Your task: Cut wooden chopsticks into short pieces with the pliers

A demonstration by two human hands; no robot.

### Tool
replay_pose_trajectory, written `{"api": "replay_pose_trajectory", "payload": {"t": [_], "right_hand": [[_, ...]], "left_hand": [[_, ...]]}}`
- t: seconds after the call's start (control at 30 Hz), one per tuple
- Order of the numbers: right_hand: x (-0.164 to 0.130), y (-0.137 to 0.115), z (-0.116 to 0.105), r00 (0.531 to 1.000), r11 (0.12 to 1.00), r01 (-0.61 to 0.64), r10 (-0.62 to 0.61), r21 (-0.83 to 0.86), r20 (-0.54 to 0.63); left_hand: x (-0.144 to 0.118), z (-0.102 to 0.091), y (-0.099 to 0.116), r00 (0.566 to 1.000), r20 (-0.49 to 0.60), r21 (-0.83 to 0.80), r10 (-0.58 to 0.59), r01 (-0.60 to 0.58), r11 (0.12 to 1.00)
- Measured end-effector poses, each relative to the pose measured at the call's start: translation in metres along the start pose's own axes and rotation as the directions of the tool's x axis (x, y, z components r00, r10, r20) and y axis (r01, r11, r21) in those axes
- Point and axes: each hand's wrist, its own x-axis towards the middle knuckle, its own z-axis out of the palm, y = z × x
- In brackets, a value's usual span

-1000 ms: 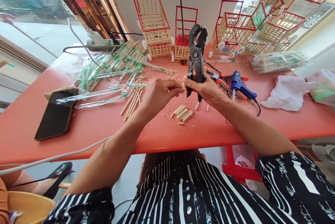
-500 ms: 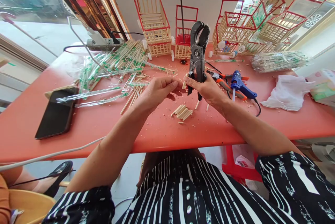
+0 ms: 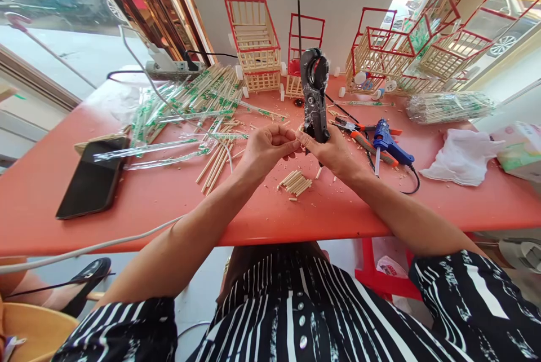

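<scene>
While the right hand [image 3: 333, 150] grips the black cutter [image 3: 315, 97] upright at frame centre, its curved blades pointing up, the left hand [image 3: 266, 150] is pinched shut beside it, fingertips meeting the right thumb; whatever it pinches is too small to make out, probably a short stick. Doing this well seems to mean keeping the cutter steady and the fingertips below the blades. Just under the hands a small pile of cut sticks [image 3: 296, 181] lies on the red bench [image 3: 262, 215], near its front edge, so pieces could roll off. Open room lies at lower left; the glue gun [image 3: 386, 139] and pliers [image 3: 359, 132] crowd the right.
</scene>
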Motion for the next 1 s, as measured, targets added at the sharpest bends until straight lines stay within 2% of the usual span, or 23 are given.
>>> {"api": "replay_pose_trajectory", "payload": {"t": [0.13,0.43,0.7,0.8,0.9,1.0], "right_hand": [[0.001,-0.003,-0.005,0.999,0.996,0.033,-0.033,-0.08,-0.003],[0.001,-0.009,-0.01,0.999,0.995,0.03,-0.032,-0.095,-0.018],[0.001,-0.008,-0.009,0.998,0.986,0.05,-0.056,-0.158,-0.035],[0.001,-0.013,-0.015,0.999,0.986,0.05,-0.047,-0.162,0.022],[0.002,-0.018,-0.026,0.99,0.988,0.025,-0.004,-0.15,0.143],[0.005,-0.022,-0.037,0.969,0.977,0.002,0.052,-0.215,0.243]], "left_hand": [[0.001,-0.003,0.001,1.0,0.018,-0.005,-0.004,0.004,1.0],[0.007,-0.008,-0.007,0.999,0.034,0.066,0.04,-0.042,0.997],[0.001,-0.001,0.005,0.999,0.022,0.057,0.029,-0.03,0.998],[0.002,-0.006,0.009,0.998,0.052,0.026,0.041,-0.042,0.999],[0.004,-0.016,0.017,0.995,0.049,-0.082,0.09,-0.086,0.993],[0.004,-0.026,0.028,0.994,0.048,-0.183,0.093,-0.083,0.98]]}}
